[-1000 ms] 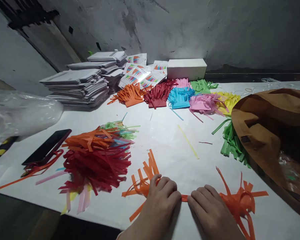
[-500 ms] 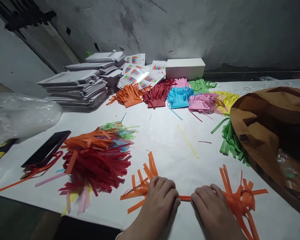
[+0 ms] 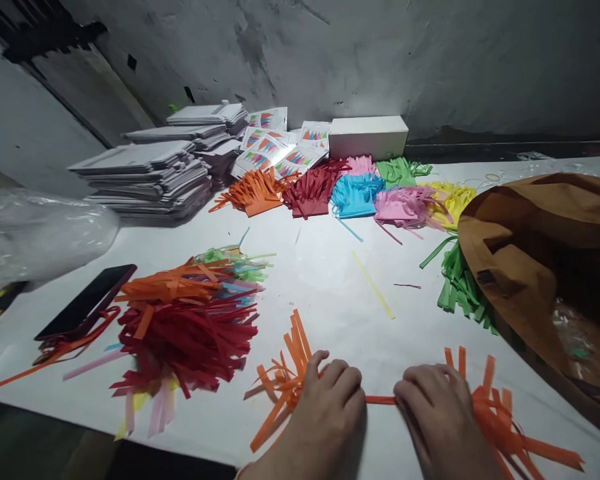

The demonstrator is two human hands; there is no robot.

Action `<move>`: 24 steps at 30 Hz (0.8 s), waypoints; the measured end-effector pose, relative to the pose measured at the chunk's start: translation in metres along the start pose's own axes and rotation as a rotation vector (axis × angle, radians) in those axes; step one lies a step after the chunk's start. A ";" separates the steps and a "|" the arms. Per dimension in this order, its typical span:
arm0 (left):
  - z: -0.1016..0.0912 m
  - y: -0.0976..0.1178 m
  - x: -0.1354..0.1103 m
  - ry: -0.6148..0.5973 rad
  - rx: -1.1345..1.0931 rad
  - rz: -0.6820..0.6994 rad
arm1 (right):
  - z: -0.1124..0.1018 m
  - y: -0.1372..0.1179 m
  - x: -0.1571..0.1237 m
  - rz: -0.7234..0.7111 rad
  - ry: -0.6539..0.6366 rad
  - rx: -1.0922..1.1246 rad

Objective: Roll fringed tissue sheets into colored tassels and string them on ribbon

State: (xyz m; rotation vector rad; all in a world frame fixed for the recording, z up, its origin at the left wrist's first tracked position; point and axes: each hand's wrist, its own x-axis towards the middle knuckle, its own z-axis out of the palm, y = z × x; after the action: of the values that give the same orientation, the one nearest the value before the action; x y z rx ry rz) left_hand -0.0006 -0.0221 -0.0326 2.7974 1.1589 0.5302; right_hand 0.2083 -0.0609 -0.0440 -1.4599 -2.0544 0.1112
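Both hands were on the orange tassel [image 3: 381, 400] and apart from each other. The left hand [image 3: 333, 400] and the right hand [image 3: 437, 403] curled down around its narrow twisted middle, seemingly pinching it between thumb and forefinger, though the thumbs were largely hidden. A short bare length of the band showed between them. The tassel's long axis ran crosswise in front of the person, from one hand to the other, so neither was nearer; loose fringe splayed out past the outer side of each. The tassel lay low, on or just above the white tabletop [image 3: 325, 287].

Left of the tassel was a heap of red fringed paper [image 3: 190, 343], with orange fringed paper [image 3: 173, 287] at its far side and, farther left, a dark phone [image 3: 87, 300]. Beyond the tassel lay a loose yellow strip [image 3: 373, 283]. To the tassel's right and farther off, a brown bag [image 3: 510, 260] gaped, with green fringed paper [image 3: 463, 287] just beside it. Well beyond the tassel, a row of coloured bundles [image 3: 357, 200] ran before a white box [image 3: 367, 143], with stacks of white packs [image 3: 145, 160] toward the tassel's far left. Behind everything stood a stained grey wall [image 3: 330, 60].
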 end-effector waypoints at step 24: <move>-0.047 0.040 0.018 -0.333 -1.711 -0.676 | -0.065 -0.032 0.000 -0.303 0.295 0.073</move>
State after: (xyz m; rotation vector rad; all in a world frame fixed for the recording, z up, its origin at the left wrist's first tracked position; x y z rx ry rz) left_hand 0.0224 -0.0415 0.0240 0.9255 0.7665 0.5154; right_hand 0.2156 -0.0905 0.0213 -1.0367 -1.9763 -0.1424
